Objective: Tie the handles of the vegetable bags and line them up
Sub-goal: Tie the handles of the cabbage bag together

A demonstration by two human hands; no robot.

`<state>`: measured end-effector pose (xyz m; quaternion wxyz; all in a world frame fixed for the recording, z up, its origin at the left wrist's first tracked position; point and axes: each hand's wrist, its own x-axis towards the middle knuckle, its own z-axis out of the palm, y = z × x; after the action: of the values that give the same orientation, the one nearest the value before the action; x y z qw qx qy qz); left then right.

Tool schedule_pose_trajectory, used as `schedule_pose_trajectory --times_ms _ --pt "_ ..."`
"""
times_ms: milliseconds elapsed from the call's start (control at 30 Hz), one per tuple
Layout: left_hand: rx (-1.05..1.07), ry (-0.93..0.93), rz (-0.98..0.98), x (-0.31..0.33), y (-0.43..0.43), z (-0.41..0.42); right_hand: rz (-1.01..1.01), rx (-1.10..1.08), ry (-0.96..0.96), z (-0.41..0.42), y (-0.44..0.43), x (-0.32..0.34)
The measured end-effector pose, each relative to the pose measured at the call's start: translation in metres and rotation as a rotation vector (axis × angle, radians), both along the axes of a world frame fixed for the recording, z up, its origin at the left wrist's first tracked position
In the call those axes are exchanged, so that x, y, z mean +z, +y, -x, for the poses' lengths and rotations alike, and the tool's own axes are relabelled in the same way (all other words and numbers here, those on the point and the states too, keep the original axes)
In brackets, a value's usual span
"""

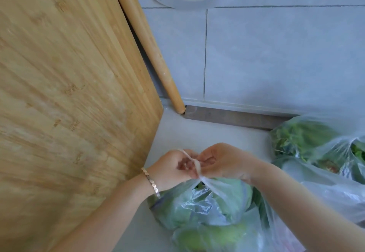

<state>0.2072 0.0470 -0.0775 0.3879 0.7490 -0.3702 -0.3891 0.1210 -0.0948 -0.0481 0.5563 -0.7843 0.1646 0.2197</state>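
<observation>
A clear plastic bag of green vegetables [209, 206] sits on the pale counter at the lower middle. Its two twisted handles [197, 167] rise above it and cross between my hands. My left hand [171, 167], with a silver bracelet on the wrist, is closed on one handle strand. My right hand [223, 162] pinches the other strand, just above the bag's gathered neck. A second clear bag of leafy greens [308, 139] lies at the right against the wall, its handles loose.
A large bamboo cutting board [69, 93] leans upright on the left, close to my left arm. A wooden rolling pin [150, 50] stands behind it against the grey tiled wall [276, 54]. More plastic bags [335, 194] crowd the lower right. The counter [207, 131] shows behind my hands.
</observation>
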Motion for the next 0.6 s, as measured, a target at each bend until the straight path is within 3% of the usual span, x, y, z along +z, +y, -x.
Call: schedule_pose_trajectory --times_ms 67,133,200,300,400,467,600 --pt "-0.044 -0.187 -0.090 -0.009 0.015 0.006 0.091 -0.082 0.042 0.011 -0.001 -0.016" --pt "0.054 -0.296 -0.100 -0.022 0.035 0.008 0.110 -0.250 0.106 0.025 -0.005 -0.044" --pt "0.153 -0.535 -0.063 -0.039 0.053 0.011 0.200 -0.419 0.127 0.036 -0.004 -0.071" --pt "0.128 -0.893 0.089 -0.059 0.054 0.028 0.377 -0.611 -0.042 0.041 0.005 -0.088" --pt "0.000 -0.944 0.159 -0.082 0.055 0.050 0.284 -0.700 -0.184 0.028 0.013 -0.091" --pt "-0.137 -0.960 0.112 -0.093 0.062 0.055 0.262 -0.670 -0.144 0.017 0.014 -0.093" --pt "-0.317 -0.994 0.022 -0.091 0.069 0.050 0.467 -0.410 0.051 -0.003 0.008 -0.095"
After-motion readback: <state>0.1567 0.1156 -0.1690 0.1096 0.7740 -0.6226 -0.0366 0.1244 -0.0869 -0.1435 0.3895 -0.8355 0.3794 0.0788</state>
